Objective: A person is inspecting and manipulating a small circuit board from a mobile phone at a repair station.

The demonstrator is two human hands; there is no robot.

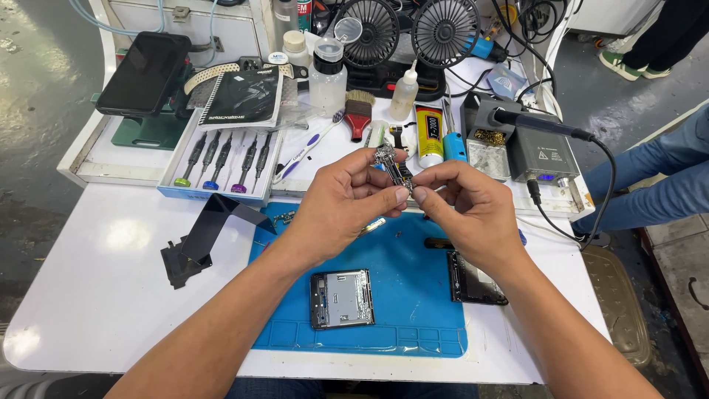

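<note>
My left hand (341,201) and my right hand (464,205) meet above the blue work mat (413,303) and together pinch a small circuit board (390,165), held upright between the fingertips. Below my hands an opened phone frame (341,298) lies flat on the mat. A dark phone part (473,282) rests at the mat's right edge, partly under my right forearm.
A tray of screwdrivers (221,161), a notebook (242,97), a phone on a green stand (145,72), a brush (358,112), bottles (326,74), a glue tube (429,136), two small fans (408,29) and a soldering station (532,144) crowd the back. A black folded holder (203,236) lies left. Another person's legs (657,181) are on the right.
</note>
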